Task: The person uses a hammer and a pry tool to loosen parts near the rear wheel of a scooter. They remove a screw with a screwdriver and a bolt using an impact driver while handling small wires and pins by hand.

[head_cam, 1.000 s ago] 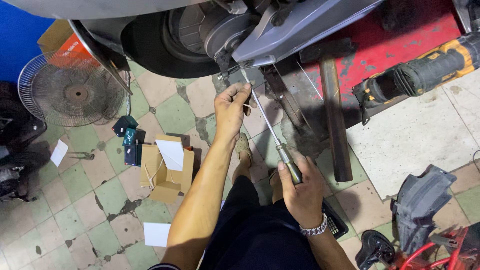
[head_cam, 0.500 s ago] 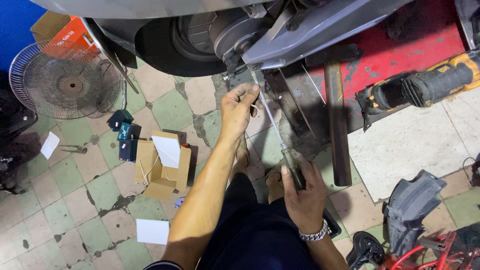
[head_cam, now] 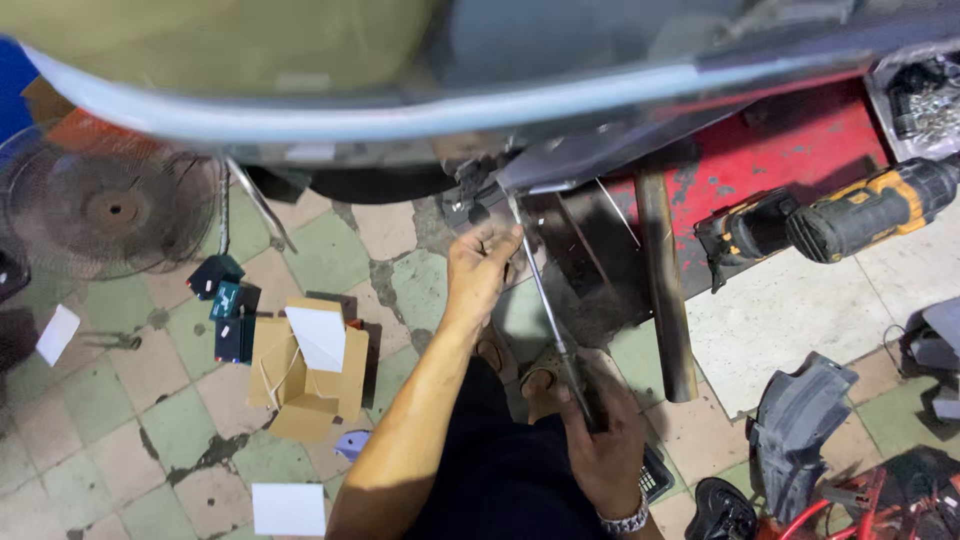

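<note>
Your right hand (head_cam: 603, 455) is closing around the handle end of a long metal driver (head_cam: 547, 305), gripping it low, near six o'clock in the view. The shaft is running up toward twelve o'clock, its tip meeting the scooter's underside (head_cam: 560, 165). Your left hand (head_cam: 478, 272) is sitting at the upper end of the shaft, fingers curling beside the tip and touching it; whether they are pinching something small there, you cannot tell from this angle. A watch (head_cam: 622, 522) is showing on your right wrist.

At three o'clock from the left hand, a rusty metal bar (head_cam: 663, 290) is lying on the floor, and further toward two o'clock a yellow-and-black power drill (head_cam: 830, 222) is resting by the red platform (head_cam: 800, 150). At nine o'clock from your left arm, an open cardboard box (head_cam: 300, 375) is sitting on the tiled floor (head_cam: 180, 430), with small dark boxes (head_cam: 228, 305) just beside it. A floor fan (head_cam: 105, 210) is lying toward ten o'clock.
</note>
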